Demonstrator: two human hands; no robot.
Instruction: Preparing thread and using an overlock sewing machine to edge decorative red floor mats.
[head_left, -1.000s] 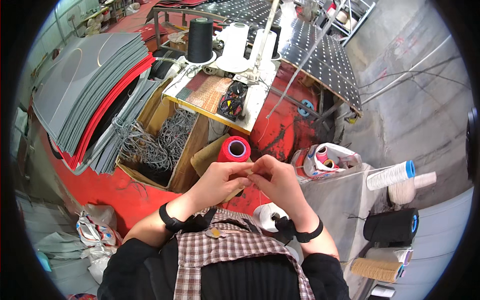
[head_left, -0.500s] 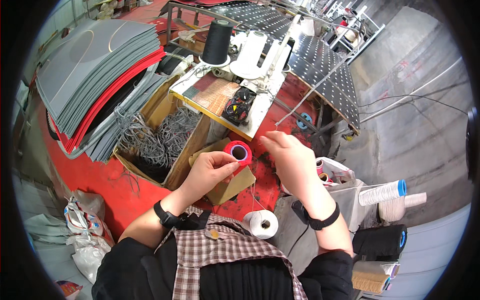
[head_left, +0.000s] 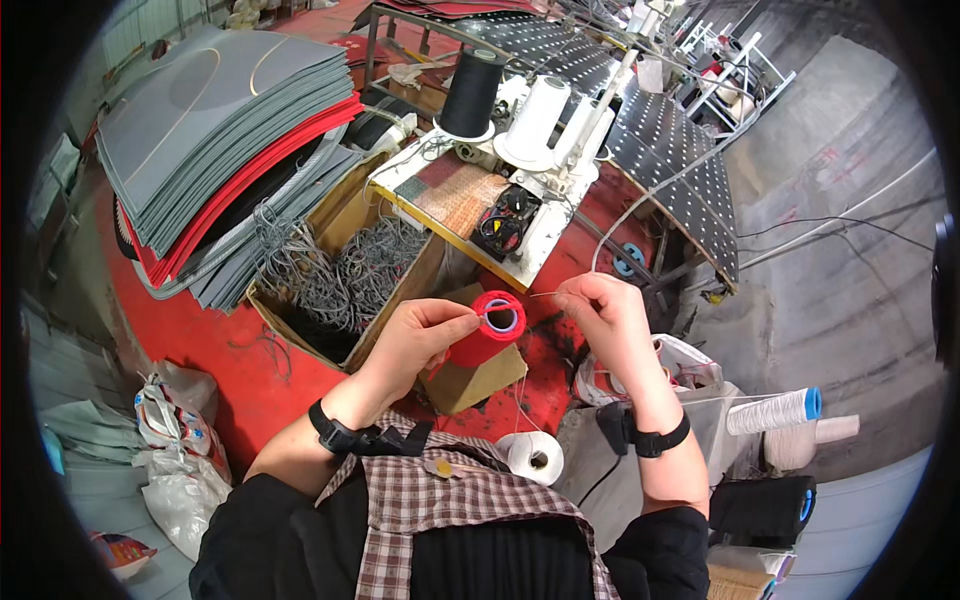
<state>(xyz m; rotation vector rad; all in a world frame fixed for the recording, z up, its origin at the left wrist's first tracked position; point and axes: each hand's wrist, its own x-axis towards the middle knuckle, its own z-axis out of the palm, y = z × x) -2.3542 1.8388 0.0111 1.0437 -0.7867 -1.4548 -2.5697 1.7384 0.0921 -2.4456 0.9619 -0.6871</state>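
A red thread spool (head_left: pixel 482 346) with a pale purple core stands in front of me, its hollow end facing up. My left hand (head_left: pixel 420 338) is closed in a pinch at the spool's left rim, with a short bit of red thread showing at the fingertips. To the right of the spool, my right hand (head_left: pixel 607 312) pinches a thin thread (head_left: pixel 543 294) whose end points toward the spool. Brown cardboard (head_left: pixel 478 385) lies beneath the spool. A white thread spool (head_left: pixel 535 458) sits close to my apron, with fine thread rising from it.
Beyond my hands stands a sewing machine table (head_left: pixel 455 232) bearing black and white thread cones. Left of it, a cardboard box (head_left: pixel 398 310) holds tangled grey strips beside stacked grey mats (head_left: pixel 230 130). More spools (head_left: pixel 770 412) are at the right, near a white bag (head_left: pixel 690 362).
My right hand has lowered slightly, and its fingers have come together on the thread. My left fingertips have shifted to the spool's upper left rim. The whole view has swung slightly left.
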